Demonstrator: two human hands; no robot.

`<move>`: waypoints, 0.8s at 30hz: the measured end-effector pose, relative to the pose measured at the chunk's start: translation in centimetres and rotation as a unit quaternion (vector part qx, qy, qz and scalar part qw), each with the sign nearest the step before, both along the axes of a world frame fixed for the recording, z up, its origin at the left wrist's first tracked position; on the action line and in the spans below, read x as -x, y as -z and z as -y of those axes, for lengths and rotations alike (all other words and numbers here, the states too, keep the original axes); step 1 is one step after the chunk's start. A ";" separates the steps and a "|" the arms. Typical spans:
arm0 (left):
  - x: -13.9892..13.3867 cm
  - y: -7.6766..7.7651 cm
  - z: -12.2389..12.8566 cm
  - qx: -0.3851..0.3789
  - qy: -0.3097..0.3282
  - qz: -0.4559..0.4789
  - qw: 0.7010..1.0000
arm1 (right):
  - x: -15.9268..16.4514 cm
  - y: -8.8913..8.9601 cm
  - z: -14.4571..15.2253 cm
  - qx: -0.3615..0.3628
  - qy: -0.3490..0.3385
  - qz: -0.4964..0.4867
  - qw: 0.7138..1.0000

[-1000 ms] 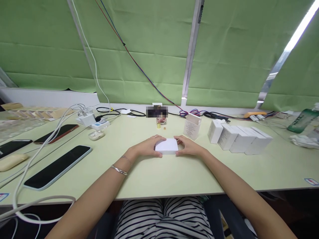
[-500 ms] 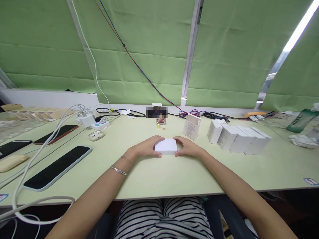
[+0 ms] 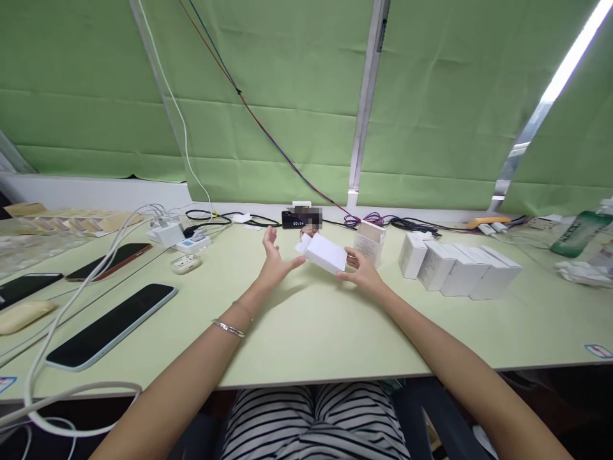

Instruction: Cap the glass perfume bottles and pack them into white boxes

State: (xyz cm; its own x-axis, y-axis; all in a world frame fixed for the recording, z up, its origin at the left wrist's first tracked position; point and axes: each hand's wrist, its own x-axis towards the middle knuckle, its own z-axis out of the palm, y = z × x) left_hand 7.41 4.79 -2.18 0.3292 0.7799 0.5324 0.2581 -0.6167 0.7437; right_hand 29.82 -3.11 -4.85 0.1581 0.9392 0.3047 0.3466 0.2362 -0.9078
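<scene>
A small white cardboard box (image 3: 326, 253) is tilted above the table, its left end showing an opened flap. My right hand (image 3: 363, 271) grips the box by its right end, thumb below and fingers behind. My left hand (image 3: 279, 260) is off to the left of the box with fingers raised and spread, the thumb pointing at the flap end. Whether that thumb touches the box I cannot tell. Behind my right hand stands an upright carton (image 3: 370, 241) with printed text and its top open.
Several white boxes (image 3: 460, 268) stand in a row on the right. A phone (image 3: 112, 326) and an earbud case (image 3: 186, 263) lie on the left among white cables (image 3: 96, 271). At the back is a small black digital clock (image 3: 293, 221). A green bottle (image 3: 578, 231) stands far right.
The white box has been lifted and tilted, and its left-end flap now shows. My left hand has let go and opened out to the left; my right hand still holds the box.
</scene>
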 end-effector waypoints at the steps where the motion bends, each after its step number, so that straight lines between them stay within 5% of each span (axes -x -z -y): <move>1: -0.1 0.1 -0.1 0.029 0.024 0.034 0.999 | 0.2 0.0 -0.1 -0.010 -0.009 -0.040 0.999; 4: -0.6 0.3 0.4 0.106 0.147 0.063 0.981 | 1.0 0.2 -0.1 -0.035 -0.065 -0.133 0.988; 7: -1.0 0.2 1.8 0.147 0.269 -0.005 0.952 | 2.1 0.1 0.3 -0.033 -0.134 -0.165 0.977; 10: -1.2 -0.1 3.2 0.159 0.329 -0.053 0.929 | 2.9 0.0 0.9 -0.024 -0.180 -0.163 0.970; 24: -1.2 0.2 3.2 0.144 0.316 -0.073 0.935 | 2.9 0.7 1.0 -0.042 -0.172 0.000 0.984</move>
State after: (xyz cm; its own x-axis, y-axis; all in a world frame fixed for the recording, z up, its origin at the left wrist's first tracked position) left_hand 8.58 1.56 -2.38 0.8257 0.5088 0.2436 0.0211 -0.4593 0.8880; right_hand 26.95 -4.10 -5.58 -0.1648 0.9084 0.3842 0.2333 0.4144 -0.8797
